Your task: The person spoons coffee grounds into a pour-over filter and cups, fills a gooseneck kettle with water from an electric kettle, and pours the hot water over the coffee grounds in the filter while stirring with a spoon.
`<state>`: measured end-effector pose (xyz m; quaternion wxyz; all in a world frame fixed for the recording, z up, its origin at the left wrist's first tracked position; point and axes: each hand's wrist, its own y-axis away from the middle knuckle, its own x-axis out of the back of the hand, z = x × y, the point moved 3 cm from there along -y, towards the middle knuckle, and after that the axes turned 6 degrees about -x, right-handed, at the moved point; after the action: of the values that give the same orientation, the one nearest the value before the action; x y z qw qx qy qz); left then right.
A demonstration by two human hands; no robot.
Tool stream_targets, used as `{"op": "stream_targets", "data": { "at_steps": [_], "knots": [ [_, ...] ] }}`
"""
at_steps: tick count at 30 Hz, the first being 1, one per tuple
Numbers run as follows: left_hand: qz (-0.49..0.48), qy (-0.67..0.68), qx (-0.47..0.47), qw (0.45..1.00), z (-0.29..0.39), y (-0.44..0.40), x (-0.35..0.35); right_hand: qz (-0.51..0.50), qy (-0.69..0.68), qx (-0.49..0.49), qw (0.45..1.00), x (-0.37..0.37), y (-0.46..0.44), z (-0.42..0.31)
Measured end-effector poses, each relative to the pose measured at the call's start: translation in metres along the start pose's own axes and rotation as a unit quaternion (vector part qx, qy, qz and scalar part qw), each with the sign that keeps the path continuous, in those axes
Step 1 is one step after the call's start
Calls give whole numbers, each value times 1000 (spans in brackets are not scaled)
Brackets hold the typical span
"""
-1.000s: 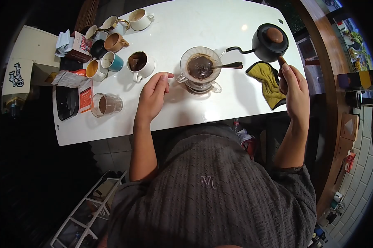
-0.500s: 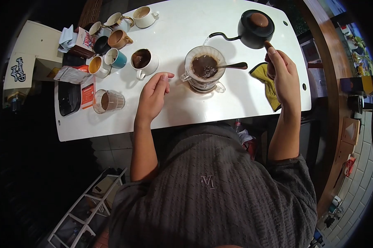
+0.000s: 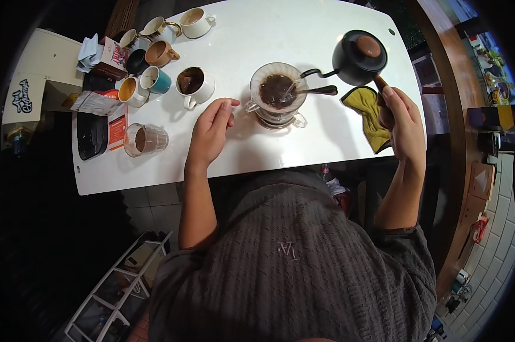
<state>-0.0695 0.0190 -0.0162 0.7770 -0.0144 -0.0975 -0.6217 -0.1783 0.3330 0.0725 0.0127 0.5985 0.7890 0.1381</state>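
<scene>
My right hand (image 3: 401, 121) grips the wooden handle of a black gooseneck kettle (image 3: 349, 62), held above the table. A thin stream of water runs from its spout into a glass dripper (image 3: 259, 86) holding dark wet coffee. The dripper sits on a glass server (image 3: 274, 122), and a spoon (image 3: 320, 90) sticks out over its right rim. My left hand (image 3: 213, 128) hovers left of the server with its fingers curled together, nothing visible in them. A white mug (image 3: 203, 93) with dark contents stands beyond it.
Several cups, among them a teal cup (image 3: 161, 83), crowd the left of the white table (image 3: 234, 154). A ribbed glass (image 3: 155, 139) stands near the front left edge. A yellow-green cloth (image 3: 365, 114) lies at the right. A grinder-like machine (image 3: 35, 80) stands far left.
The kettle first moved left and away from me, then came back nearer, its spout now over the dripper's right rim. My right hand moved with it. My left hand stayed nearly still.
</scene>
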Motion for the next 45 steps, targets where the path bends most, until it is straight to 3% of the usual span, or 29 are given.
{"op": "stream_targets", "data": {
  "at_steps": [3, 15, 22, 33, 41, 44, 45],
  "knots": [
    [3, -5, -16, 1000, 0, -1, -2, 31, -17, -13, 999, 11, 0, 5],
    [-13, 12, -38, 999, 4, -2, -8, -14, -205, -38, 978, -4, -42, 69],
    [-2, 37, -28, 999, 5, 1, -12, 13, -141, -37, 989, -14, -54, 106],
    [-11, 42, -36, 998, 2, -1, -20, 18, -158, -55, 986, -25, -76, 153],
    [-64, 73, -44, 994, 2, -11, -30, 20, -115, -52, 992, -27, -81, 160],
    [-85, 88, -45, 991, 1, -13, -34, 21, -63, -78, 995, -23, -81, 157],
    [-87, 88, -43, 991, 1, -13, -34, 96, 87, -52, 990, -20, -77, 147]
  ]
}}
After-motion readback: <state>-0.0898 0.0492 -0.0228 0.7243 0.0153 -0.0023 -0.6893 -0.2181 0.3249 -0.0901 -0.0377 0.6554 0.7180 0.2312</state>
